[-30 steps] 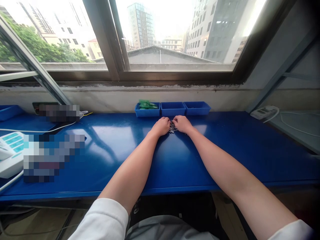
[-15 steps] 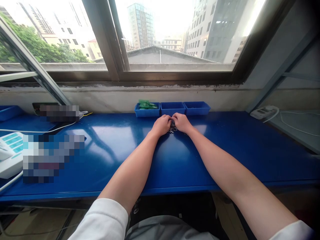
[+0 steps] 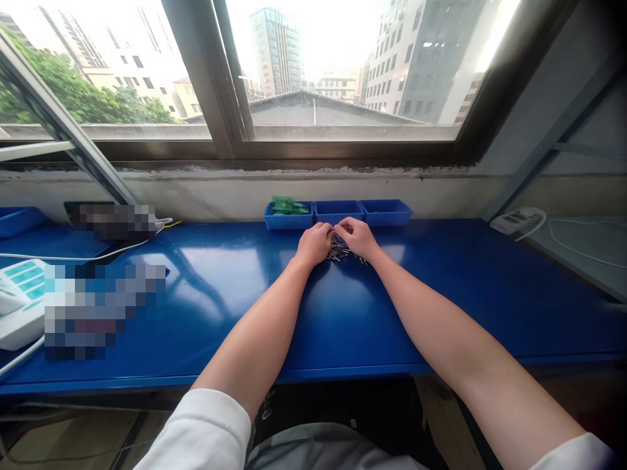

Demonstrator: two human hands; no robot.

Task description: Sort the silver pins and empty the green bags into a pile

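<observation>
Both hands meet above a loose pile of thin, dark metal pieces that look like screws [image 3: 337, 250] on the blue tabletop. My left hand [image 3: 315, 243] is at the pile's left side, its fingers curled and pinched. Over the right side, my right hand [image 3: 356, 237] has its thumb and forefinger pinched close to the left fingertips. Whatever lies between the fingertips is too small to make out. Directly behind the hands stands the middle blue bin [image 3: 337, 210]. Part of the pile is hidden beneath both hands.
A left blue bin [image 3: 274, 219] holds green plastic packets [image 3: 290, 205]; a right blue bin [image 3: 386, 214] adjoins the middle one. A white device [image 3: 22, 307] and blurred items lie at left. A power strip [image 3: 516, 220] with a cord lies at right. A window is behind.
My right hand has lifted and shifted slightly right, its fingers arched higher. More of the pile now shows between and below the hands. My left hand has barely moved.
</observation>
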